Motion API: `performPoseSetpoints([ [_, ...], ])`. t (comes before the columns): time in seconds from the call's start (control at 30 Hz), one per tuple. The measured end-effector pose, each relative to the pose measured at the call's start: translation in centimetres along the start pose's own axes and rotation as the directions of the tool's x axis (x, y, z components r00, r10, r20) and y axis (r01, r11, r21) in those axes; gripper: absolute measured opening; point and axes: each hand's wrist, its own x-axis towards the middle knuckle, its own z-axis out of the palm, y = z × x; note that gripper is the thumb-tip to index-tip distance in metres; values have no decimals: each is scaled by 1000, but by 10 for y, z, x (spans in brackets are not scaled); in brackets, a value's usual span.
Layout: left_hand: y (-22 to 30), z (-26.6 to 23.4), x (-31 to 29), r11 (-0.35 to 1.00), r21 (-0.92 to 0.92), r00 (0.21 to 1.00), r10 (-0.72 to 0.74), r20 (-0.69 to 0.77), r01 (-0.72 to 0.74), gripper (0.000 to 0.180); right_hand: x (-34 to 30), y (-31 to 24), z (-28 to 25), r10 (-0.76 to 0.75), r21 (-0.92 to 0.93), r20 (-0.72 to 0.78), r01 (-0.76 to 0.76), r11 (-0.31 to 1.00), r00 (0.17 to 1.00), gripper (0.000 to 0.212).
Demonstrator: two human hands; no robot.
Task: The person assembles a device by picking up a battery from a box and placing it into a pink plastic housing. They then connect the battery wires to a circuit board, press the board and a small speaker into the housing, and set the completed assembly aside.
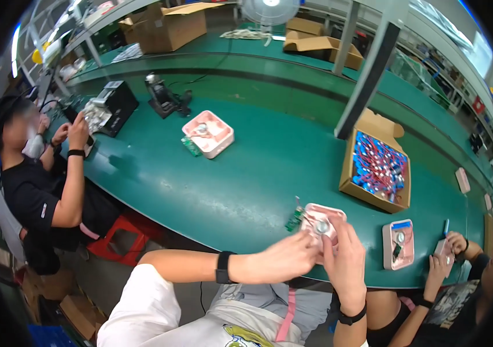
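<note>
In front of me a pink plastic housing (316, 209) lies on the green table, its hollow side up. Inside it sits a round silver part (321, 226). A small green circuit board (294, 220) hangs out past its left wall on thin wires. My left hand (284, 255) has its fingers pinched together at the near left of the housing; what they hold is too small to tell. My right hand (346, 254) grips the housing's right wall, fingers over the wall and thumb inside. Both hands partly cover the near end of the housing.
A cardboard box (346, 173) of blue cylinders with red wires stands to the right. Another pink housing (226, 140) with a circuit board (191, 146) lies far left, a third pink housing (387, 250) at right. Co-workers (64, 196) sit either side. A metal post (368, 81) rises behind.
</note>
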Motion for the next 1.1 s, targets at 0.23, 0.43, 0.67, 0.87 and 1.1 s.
performPoseSetpoints([
  [0.23,6,-27,-4,907,-401,966,-204,-159,126,28,-30,22,15,68,25,23,-69,997,997,19],
  [0.43,-49,17,5,740,-491,888,-381,258,460,40,-58,50,13,214,297,42,-217,930,976,25],
  [0.67,-14,38,55,436,-764,869,-365,333,476,35,-82,-1,-39,360,385,-295,-235,893,885,27],
  [0.87,-76,64,41,575,-751,943,-261,208,325,43,-55,72,-4,427,618,-199,-225,753,882,28],
  [1.1,-109,-18,-52,122,-759,662,-588,464,640,30,22,13,48,349,855,139,-290,429,927,15],
])
